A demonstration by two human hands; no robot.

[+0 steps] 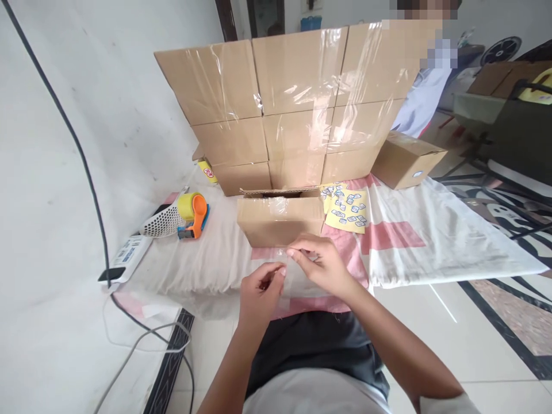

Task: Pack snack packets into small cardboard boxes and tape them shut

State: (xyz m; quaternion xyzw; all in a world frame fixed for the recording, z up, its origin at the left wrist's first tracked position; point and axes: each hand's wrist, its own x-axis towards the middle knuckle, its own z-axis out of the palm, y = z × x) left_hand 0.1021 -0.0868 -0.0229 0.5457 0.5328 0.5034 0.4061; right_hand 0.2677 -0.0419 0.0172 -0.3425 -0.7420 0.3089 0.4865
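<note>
My left hand (262, 288) is closed in a pinch in front of a small cardboard box (280, 221). My right hand (319, 261) pinches thumb and forefinger together just below that box's front lower edge. Between the two sets of fingertips there is a faint see-through strip, which looks like clear tape (282, 252); its full outline is hard to make out. The box stands on the cloth, with a gap showing along its back top edge and a shiny piece of tape over the middle of its front top edge.
Behind stands a tall wall of taped cardboard boxes (297, 109). Yellow printed sheets (348, 211) lie right of the small box, another box (407, 160) farther right. An orange tape dispenser (199, 215), white mesh basket (166, 221) and power strip (129, 253) lie left. A person (425, 95) is behind.
</note>
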